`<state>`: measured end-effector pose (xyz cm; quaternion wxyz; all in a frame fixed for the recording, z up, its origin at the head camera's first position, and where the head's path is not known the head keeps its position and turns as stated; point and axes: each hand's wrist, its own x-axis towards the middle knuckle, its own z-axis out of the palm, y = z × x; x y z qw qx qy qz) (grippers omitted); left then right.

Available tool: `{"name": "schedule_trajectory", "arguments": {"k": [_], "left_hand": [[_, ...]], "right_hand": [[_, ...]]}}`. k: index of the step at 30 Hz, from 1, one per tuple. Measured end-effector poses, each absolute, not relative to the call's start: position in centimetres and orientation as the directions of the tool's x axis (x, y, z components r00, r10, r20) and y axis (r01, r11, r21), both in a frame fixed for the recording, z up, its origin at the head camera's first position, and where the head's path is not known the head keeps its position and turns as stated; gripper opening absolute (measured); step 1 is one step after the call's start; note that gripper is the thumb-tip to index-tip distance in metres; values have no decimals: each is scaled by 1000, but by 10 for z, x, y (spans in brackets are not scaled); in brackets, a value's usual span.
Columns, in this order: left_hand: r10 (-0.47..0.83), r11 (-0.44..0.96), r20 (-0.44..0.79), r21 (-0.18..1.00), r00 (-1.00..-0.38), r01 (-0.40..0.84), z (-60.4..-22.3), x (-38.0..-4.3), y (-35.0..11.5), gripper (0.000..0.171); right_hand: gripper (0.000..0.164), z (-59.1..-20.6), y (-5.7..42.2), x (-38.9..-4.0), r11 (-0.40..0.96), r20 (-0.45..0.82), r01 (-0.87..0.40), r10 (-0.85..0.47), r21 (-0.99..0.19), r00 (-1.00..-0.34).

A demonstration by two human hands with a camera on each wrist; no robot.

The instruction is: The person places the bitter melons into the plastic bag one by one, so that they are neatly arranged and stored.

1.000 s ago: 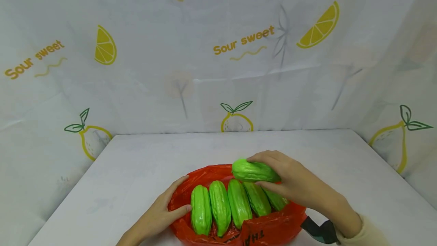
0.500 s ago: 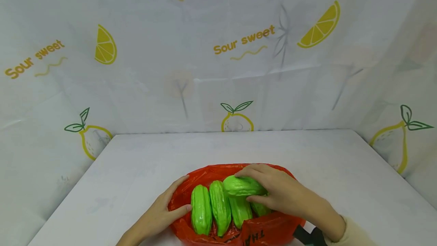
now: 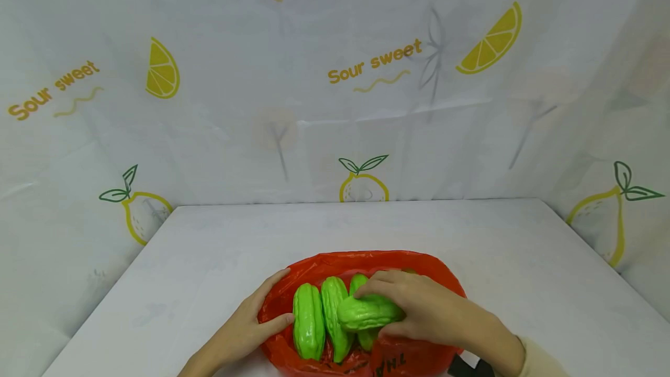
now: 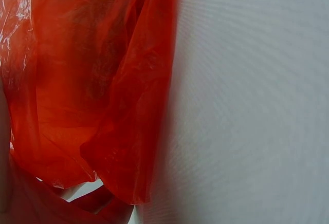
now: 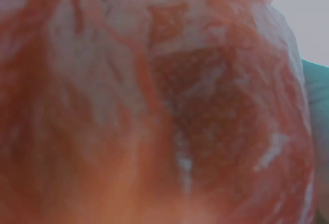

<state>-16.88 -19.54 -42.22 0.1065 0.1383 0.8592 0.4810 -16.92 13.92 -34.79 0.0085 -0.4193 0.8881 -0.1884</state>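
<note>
A red plastic bag (image 3: 387, 258) with its mouth spread wide sits on the table, holding several light green, ridged bitter melons. Two of them, a left-hand melon (image 3: 309, 322) and its neighbour (image 3: 336, 313), lie side by side lengthwise. My right hand (image 3: 408, 307) grips another bitter melon (image 3: 369, 312) crosswise over the others, inside the bag's mouth. This hand and melon partly cover the melons underneath. At the bag's left rim, my left hand (image 3: 251, 322) holds the plastic, thumb over the edge beside the leftmost melon. Red plastic (image 4: 97, 80) fills much of the left wrist view.
The white table (image 3: 209, 260) extends around the bag on both sides and behind it. A pale curtain (image 3: 235, 74) printed with lemons hangs at the back and sides. Dark lettering marks the bag's front fold. In the right wrist view, blurred red plastic (image 5: 231, 111) dominates.
My right hand has brought the gripped bitter melon down and left, from above the bag's far right part to over the middle melons. The left hand has stayed at the rim.
</note>
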Motion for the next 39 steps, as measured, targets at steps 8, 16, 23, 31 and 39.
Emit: {"name": "schedule_trajectory", "arguments": {"k": [8,16,23,31,39], "left_hand": [[338,505,-46,852,-940,140,-421,-168,-195,66],[337,515,-48,845,-940,142,-421,-168,-195,66],[329,517,-48,845,-943,138,-422,-168,-194,66],[321,516,-48,846,-946,132,-422,-169,-195,67],[322,511,-48,849,-945,131,-423,-169,-194,66]], "right_hand": [[50,-348,143,-163,528,123,-778,-795,-341,-593],[45,-351,147,-160,436,110,-788,-843,-434,-526],[36,-350,154,-160,412,72,-765,-858,-495,-509],[25,-349,158,-160,485,-21,-698,-828,-527,-560],[24,-360,158,-160,476,-48,-656,-828,-586,-559]]}}
